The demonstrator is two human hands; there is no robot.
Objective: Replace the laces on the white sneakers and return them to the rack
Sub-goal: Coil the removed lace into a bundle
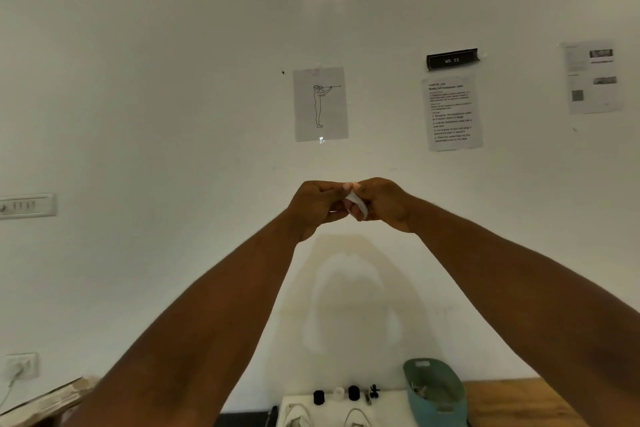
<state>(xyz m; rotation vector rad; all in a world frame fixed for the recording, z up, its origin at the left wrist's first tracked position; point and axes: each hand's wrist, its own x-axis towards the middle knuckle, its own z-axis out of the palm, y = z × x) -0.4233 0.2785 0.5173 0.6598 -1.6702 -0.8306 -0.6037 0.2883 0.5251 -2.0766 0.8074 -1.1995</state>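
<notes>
Both my arms are stretched out in front of the white wall, hands raised and pressed together. My left hand (317, 206) and my right hand (382, 203) both pinch a small white folded piece, probably a lace (356, 203), between their fingertips. Far below, at the bottom edge, the tops of two white sneakers (356, 418) show on a white surface (388, 406). The rest of the shoes is cut off by the frame.
A teal container (436, 392) stands right of the sneakers on a wooden table (519, 402). Small black and white caps (337, 394) line the back of the white surface. Papers (452, 113) hang on the wall; a socket (21, 366) sits low left.
</notes>
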